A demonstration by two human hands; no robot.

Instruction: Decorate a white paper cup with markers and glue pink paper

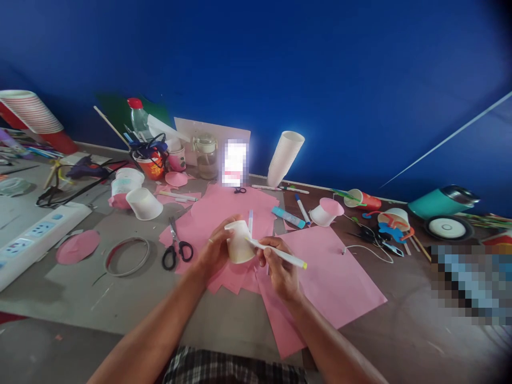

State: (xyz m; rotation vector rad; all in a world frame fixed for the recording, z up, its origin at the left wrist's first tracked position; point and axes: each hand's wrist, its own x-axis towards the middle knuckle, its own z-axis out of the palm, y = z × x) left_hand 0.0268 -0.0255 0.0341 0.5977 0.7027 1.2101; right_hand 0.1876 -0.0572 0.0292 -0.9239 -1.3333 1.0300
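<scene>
Nearest, bottom centre of frame: black-and-white plaid cloth, between the two bare forearms. Above it, at the middle of the frame, the left hand has its fingers curled around the left side of a small plain white paper cup, held above the table. To the right, the right hand pinches a slim white marker with a yellow end, fingers closed on the barrel. The marker's other end points up-left at the cup wall; contact appears likely, but the tip is too small to confirm.

Below the hands: a broad pink paper sheet, right of centre, and overlapping pink sheets at centre. Left of the left hand, a pair of black-handled scissors, blades toward the top of frame. Further left: a flat grey ring, a pink paper disc and, at the left edge, a long white power strip.

Beyond, left of centre: a second white cup. Right of centre: a light-blue glue stick, lying near a blue-capped white marker.

Farthest: a lidded glass jar, upper centre; a leaning stack of white cups to its right; a plain blue wall across the top.
</scene>
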